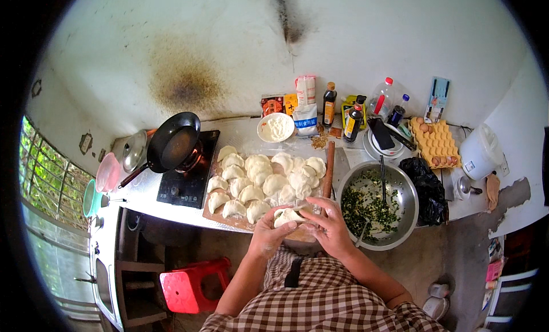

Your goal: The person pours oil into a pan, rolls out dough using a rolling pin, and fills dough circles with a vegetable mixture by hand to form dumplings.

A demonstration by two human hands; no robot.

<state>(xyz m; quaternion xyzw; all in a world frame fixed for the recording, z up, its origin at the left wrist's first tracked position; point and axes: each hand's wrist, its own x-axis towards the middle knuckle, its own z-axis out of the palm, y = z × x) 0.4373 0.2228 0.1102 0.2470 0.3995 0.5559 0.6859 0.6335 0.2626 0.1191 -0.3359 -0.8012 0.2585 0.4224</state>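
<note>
A partly folded dumpling (pixel 288 216) is held between my two hands above the front edge of the counter. My left hand (pixel 271 234) cups it from below and the side, while the fingers of my right hand (pixel 327 223) pinch its right edge. Just beyond, several folded dumplings (pixel 274 184) lie in rows and a pile on a floured wooden board (pixel 223 216). A wooden rolling pin (pixel 329 169) rests along the board's right side. To the right stands a steel bowl (pixel 409 212) of chopped green filling (pixel 364 205), with dark chopsticks (pixel 383 177) and a spoon (pixel 363 233) in it.
A black wok (pixel 184 122) sits tilted on the induction cooker (pixel 208 160) at left. Behind the board are a flour bowl (pixel 276 128), a salt bag (pixel 305 119) and sauce bottles (pixel 329 104). An egg tray (pixel 437 139) and black plastic bag (pixel 422 190) stand right. Below is a red stool (pixel 184 289).
</note>
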